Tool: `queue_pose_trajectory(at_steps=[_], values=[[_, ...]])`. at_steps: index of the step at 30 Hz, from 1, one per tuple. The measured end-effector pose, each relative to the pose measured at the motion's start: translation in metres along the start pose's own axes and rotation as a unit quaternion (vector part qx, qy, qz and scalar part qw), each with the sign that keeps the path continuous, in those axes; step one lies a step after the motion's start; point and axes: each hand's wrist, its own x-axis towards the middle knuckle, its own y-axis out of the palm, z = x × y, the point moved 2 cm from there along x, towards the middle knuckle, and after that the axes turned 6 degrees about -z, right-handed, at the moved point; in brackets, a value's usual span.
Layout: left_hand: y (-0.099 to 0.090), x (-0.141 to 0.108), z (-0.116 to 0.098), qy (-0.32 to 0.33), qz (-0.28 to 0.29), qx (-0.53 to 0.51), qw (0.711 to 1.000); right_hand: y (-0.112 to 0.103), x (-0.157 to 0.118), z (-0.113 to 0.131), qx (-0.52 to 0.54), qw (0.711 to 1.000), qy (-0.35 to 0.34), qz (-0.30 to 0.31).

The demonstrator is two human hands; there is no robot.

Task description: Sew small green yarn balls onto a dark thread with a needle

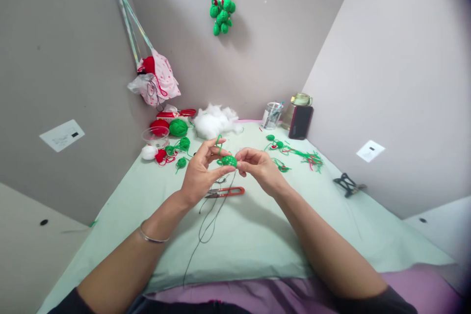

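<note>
My left hand (204,168) holds a small green crocheted piece (229,161) between thumb and fingers, with white filling showing through its stitches. A strand of green yarn (220,143) loops up over the left fingers. My right hand (259,167) pinches at the right end of the same piece; whether a hook or needle is between those fingertips is hidden. A long dark thread (212,228) hangs from near the fingertips down onto the table. Under the hands lie orange-handled thread snips (233,191).
White stuffing (216,121) lies at the back, with a green yarn ball (178,127) and a clear tub (155,136) to its left. Yarn scraps (309,158), a phone (300,122) and a glass jar (272,116) are at right. Green crochet pieces (222,12) hang on the wall.
</note>
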Motion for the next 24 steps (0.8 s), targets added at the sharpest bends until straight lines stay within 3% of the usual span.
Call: queue_pose_trajectory(at_steps=[10,24], values=[[0.0,-0.002,-0.005,0.023,-0.016,-0.009,1.0,-0.002,0.002,-0.001,-0.018,0.999,-0.004,0.027],[0.002,-0.003,-0.005,-0.019,-0.049,-0.031,0.998,-0.008,0.004,-0.001,-0.025,0.998,-0.034,0.044]])
